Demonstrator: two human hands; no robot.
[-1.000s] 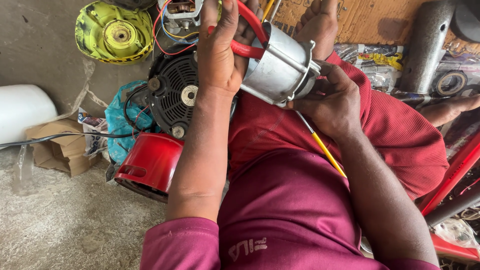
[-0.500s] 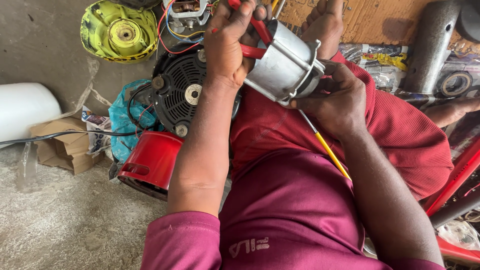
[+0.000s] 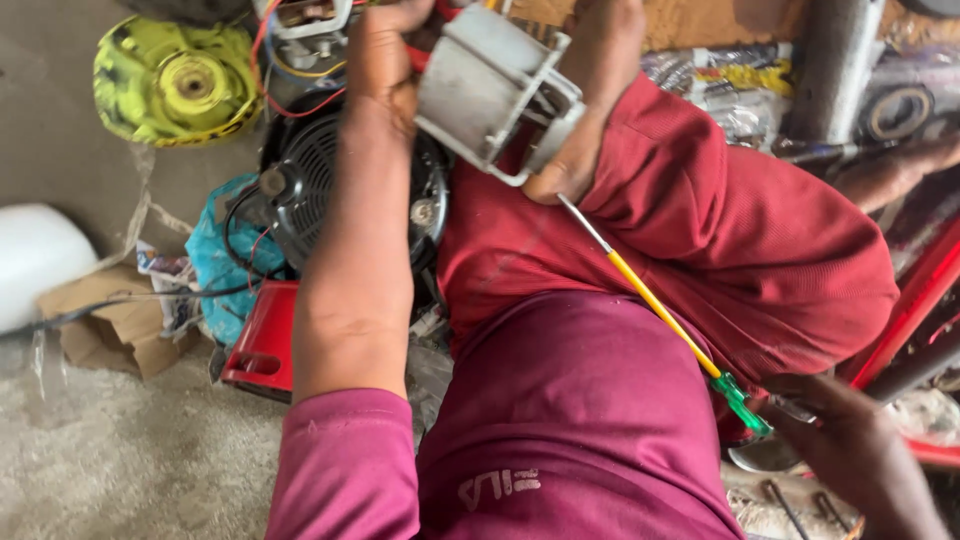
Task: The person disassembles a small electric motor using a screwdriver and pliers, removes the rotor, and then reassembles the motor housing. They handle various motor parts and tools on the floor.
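The left hand [image 3: 385,60] is up high, fingers clamped on a grey motor [image 3: 490,85] held over the red lap. The right hand [image 3: 860,450] is low by the hip, fingers closed around a screwdriver [image 3: 660,310]. Its tip lies near the motor. This looks like motor fixing; next, the tip must find its spot.

A grey concrete floor [image 3: 90,480] carries torn cardboard [image 3: 110,335], a yellow-green housing [image 3: 175,85] and a red cover [image 3: 262,345].

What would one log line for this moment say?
left hand: grips grey motor housing | right hand: near screwdriver handle | screwdriver: lying across lap
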